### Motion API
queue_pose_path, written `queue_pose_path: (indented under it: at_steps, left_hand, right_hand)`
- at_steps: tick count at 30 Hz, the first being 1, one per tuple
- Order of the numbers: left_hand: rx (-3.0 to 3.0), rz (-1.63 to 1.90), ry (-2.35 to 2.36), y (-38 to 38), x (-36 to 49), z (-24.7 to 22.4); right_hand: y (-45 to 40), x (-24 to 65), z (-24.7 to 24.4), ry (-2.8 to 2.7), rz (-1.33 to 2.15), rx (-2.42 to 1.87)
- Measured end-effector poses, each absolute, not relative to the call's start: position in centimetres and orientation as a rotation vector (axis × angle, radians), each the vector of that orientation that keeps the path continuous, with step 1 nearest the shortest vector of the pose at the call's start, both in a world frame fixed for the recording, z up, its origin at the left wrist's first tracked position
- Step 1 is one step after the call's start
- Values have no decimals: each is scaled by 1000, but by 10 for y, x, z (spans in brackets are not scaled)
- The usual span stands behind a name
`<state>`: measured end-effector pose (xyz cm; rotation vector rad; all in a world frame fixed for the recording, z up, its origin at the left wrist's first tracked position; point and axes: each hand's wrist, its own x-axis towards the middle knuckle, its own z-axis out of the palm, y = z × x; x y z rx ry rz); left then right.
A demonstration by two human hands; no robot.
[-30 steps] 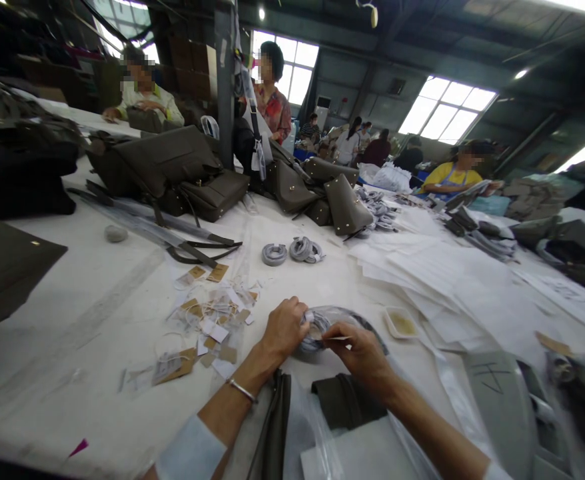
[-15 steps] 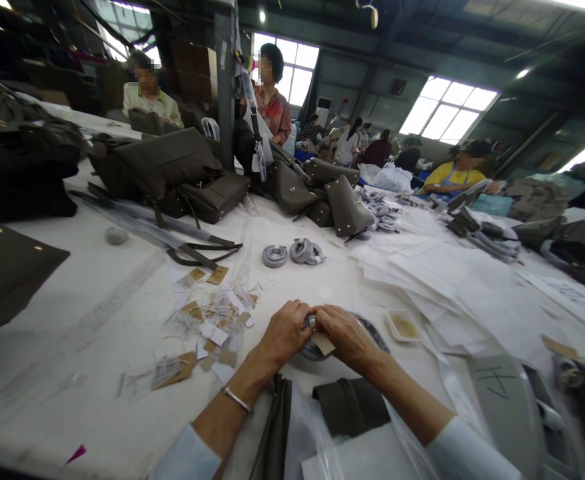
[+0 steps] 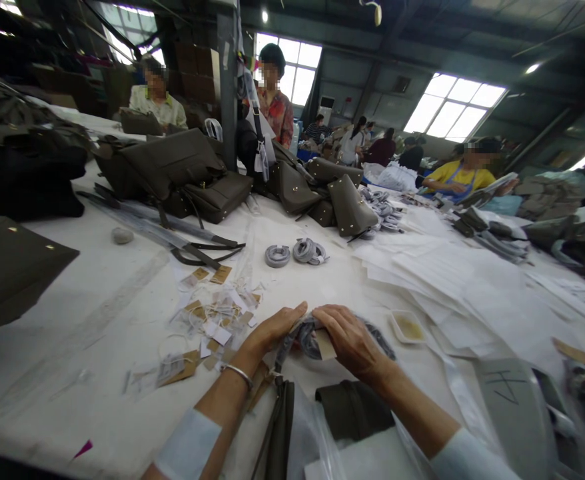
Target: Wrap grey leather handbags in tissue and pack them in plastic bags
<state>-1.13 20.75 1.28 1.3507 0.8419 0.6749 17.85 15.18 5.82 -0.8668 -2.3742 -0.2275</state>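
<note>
A coiled grey bag strap [image 3: 311,341] in clear plastic lies in front of me, one end running down to the left. My right hand [image 3: 347,337] grips the coil from its right side, fingers curled over the top. A small tan tag [image 3: 325,345] hangs beneath those fingers. Along the coil's upper left edge lies my left hand [image 3: 276,327], its visible fingers stretched out and apart from the right hand; its underside is hidden. Nearer me, a dark olive bag [image 3: 355,408] sits in clear plastic.
Paper and tan tags [image 3: 217,332] are scattered to the left. Beyond the hands lie wrapped coils [image 3: 277,255]. A small plastic dish [image 3: 407,327] and white sheets [image 3: 437,287] are on the right. Olive bags [image 3: 172,167] and a post [image 3: 227,87] stand farther back; co-workers are around the table.
My hands have parted at the top of the coil; the left has shifted left and its fingers have straightened. More of the coiled strap now shows between them.
</note>
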Motion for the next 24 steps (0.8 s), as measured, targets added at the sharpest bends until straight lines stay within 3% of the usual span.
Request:
queue_pose_path:
  at_steps: [6, 13, 18, 24]
  left_hand:
    - [1020, 672, 772, 209, 6, 7]
    - [1418, 738, 1037, 211, 6, 3]
    - [1594, 727, 988, 202, 5, 22]
    - [1675, 886, 925, 191, 11, 34]
  right_hand:
    - [144, 178, 56, -2416, -176, -853]
    - [144, 186, 46, -2339, -13, -874]
    - [149, 187, 53, -2212, 442, -1086]
    - [152, 185, 64, -1687, 972, -1489]
